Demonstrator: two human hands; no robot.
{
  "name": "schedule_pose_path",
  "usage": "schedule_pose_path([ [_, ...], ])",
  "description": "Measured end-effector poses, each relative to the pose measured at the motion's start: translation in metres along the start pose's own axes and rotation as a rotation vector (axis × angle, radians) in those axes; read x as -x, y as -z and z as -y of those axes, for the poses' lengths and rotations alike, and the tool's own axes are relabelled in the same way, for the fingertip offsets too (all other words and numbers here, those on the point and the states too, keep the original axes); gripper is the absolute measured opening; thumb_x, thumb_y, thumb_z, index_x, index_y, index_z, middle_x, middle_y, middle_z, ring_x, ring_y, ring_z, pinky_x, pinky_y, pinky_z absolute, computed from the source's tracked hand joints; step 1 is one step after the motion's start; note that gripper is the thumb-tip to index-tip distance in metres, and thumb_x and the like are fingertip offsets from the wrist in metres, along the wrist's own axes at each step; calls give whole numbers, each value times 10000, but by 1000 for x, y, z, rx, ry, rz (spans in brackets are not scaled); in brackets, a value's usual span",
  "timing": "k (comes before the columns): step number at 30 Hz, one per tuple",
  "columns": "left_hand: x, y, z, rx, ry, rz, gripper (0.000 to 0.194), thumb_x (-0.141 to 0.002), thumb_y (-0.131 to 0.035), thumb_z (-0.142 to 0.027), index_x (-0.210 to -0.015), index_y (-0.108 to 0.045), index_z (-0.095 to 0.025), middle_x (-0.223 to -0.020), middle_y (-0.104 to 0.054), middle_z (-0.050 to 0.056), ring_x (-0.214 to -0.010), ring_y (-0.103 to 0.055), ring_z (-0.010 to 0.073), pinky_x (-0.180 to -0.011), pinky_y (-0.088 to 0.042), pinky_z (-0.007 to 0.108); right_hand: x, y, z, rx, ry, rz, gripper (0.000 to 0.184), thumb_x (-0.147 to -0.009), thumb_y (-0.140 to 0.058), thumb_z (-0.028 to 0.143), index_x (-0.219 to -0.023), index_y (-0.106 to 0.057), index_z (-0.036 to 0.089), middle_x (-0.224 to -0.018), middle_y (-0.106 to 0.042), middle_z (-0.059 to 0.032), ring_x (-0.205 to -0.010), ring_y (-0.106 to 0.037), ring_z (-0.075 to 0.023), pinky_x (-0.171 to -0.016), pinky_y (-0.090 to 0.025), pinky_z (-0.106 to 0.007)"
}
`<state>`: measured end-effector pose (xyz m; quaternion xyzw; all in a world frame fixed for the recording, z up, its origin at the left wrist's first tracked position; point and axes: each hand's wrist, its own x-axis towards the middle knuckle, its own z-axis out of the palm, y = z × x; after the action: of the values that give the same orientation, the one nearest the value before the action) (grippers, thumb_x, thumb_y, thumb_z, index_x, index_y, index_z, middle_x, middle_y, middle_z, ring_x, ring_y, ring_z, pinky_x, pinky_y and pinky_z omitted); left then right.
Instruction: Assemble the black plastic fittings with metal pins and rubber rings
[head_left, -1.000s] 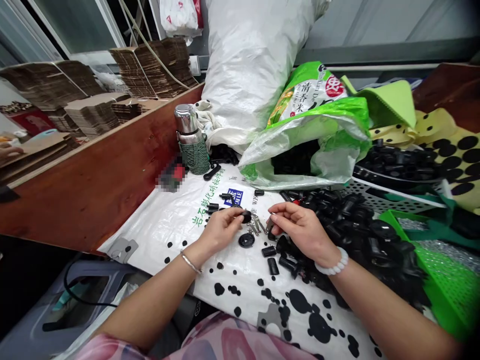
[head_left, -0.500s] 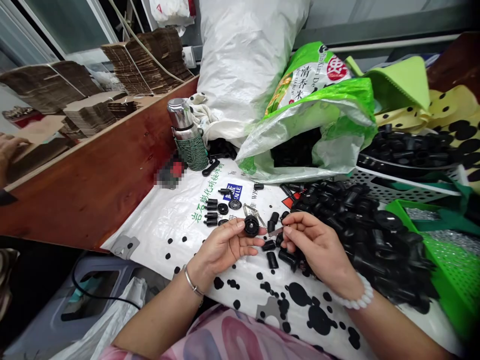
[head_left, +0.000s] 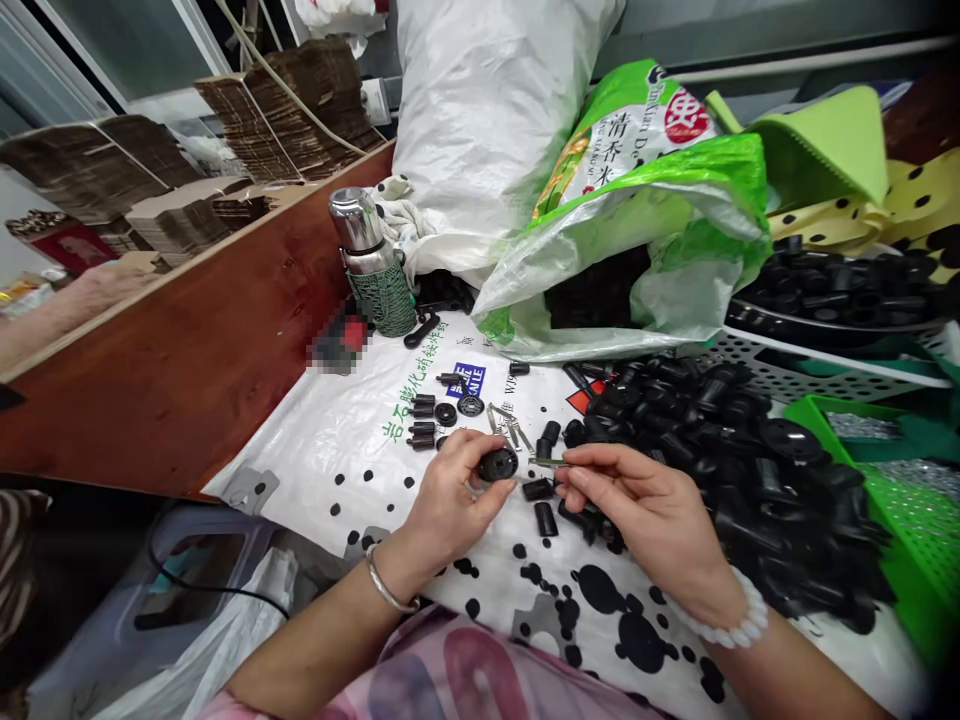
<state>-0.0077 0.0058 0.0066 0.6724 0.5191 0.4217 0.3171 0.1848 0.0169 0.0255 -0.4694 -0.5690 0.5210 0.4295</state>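
The left hand (head_left: 457,490) pinched a small black wheel (head_left: 498,464) with its hub turned toward three o'clock, so the thin metal pin (head_left: 547,461) gripped in the right hand (head_left: 637,505) lined up with it, above the spotted sheet (head_left: 600,610).

black round part (head_left: 498,464), green bag (head_left: 660,200), white black-spotted sheet (head_left: 480,590), red-brown board (head_left: 195,370)

Table (head_left: 187,390) w/ printed sack sheet (head_left: 360,460)

Red-brown wooden partition (head_left: 187,350), window (head_left: 135,40) behind
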Motion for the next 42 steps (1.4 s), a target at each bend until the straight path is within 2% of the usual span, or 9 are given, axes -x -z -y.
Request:
schedule_pose_path([
  [4, 2, -2, -4, -135, -95, 20, 354, -745, -600, -146, -1095, -545, -146, -983, -510, 93, -828, -520, 169, -652, -478, 277, 4, -4, -2, 22, 30, 41, 187, -783, -606, 331, -873, -631, 168, -570, -640, -11, -615, -650, -155, -587, -546, -248],
  [8, 3, -4, -9, -208, -156, 36, 347, -755, -592, -149, -1097, -534, -126, -973, -510, 103, -884, -523, 190, -749, -486, 326, 5, -8, -6, 91, 86, 61, 163, -809, -573, 307, -875, -631, 169, -572, -637, -5, -561, -636, -138, -550, -537, -234],
  [12, 4, -5, -12, -267, -212, 46, 329, -767, -574, -142, -1091, -523, -112, -956, -518, 106, -887, -520, 188, -769, -488, 329, 5, -9, -7, 318, 300, 86, 111, -833, -546, 239, -878, -631, 183, -630, -632, 3, -539, -612, -110, -538, -510, -217],
  [16, 5, -4, -12, -363, -238, 61, 319, -782, -557, -154, -1093, -519, -96, -954, -530, 118, -893, -517, 199, -766, -490, 339, 4, -9, -5, 491, 548, 98, 99, -837, -531, 162, -885, -616, 178, -722, -642, -18, -634, -615, -117, -604, -503, -228],
  [22, 6, -7, -13, -407, -287, 67, 303, -786, -551, -178, -1080, -524, -108, -936, -546, 109, -865, -526, 197, -739, -503, 336, 3, -13, -11, 556, 651, 145, 131, -844, -503, 120, -906, -606, 171, -817, -625, -61, -728, -601, -140, -642, -506, -259],
  [24, 6, -9, -14, -408, -294, 78, 301, -790, -549, -190, -1079, -524, -111, -940, -547, 106, -865, -527, 195, -741, -505, 332, 2, -14, -13, 562, 645, 130, 127, -842, -501, 116, -900, -602, 166, -819, -620, -65, -735, -597, -145, -651, -505, -268],
  [29, 6, -14, -14, -444, -276, 63, 282, -801, -553, -244, -1051, -535, -115, -926, -555, 99, -849, -539, 193, -728, -511, 321, 1, -14, -15, 544, 501, 96, 90, -843, -505, 149, -843, -590, 180, -762, -608, -32, -697, -582, -139, -637, -488, -267],
  [36, 7, -25, -9, -618, -296, -19, 240, -804, -557, -312, -968, -569, -138, -877, -591, 89, -806, -567, 212, -673, -518, 343, 1, -19, -20, 579, 306, 16, 160, -847, -484, 208, -712, -566, 185, -667, -578, -6, -610, -560, -132, -577, -455, -249],
  [42, 8, -28, -2, -631, -367, -86, 282, -828, -527, -373, -949, -582, -125, -853, -612, 99, -774, -584, 205, -654, -525, 330, 1, -21, -18, 617, 287, -1, 155, -851, -463, 227, -728, -551, 189, -692, -580, -18, -634, -556, -147, -588, -443, -262],
])
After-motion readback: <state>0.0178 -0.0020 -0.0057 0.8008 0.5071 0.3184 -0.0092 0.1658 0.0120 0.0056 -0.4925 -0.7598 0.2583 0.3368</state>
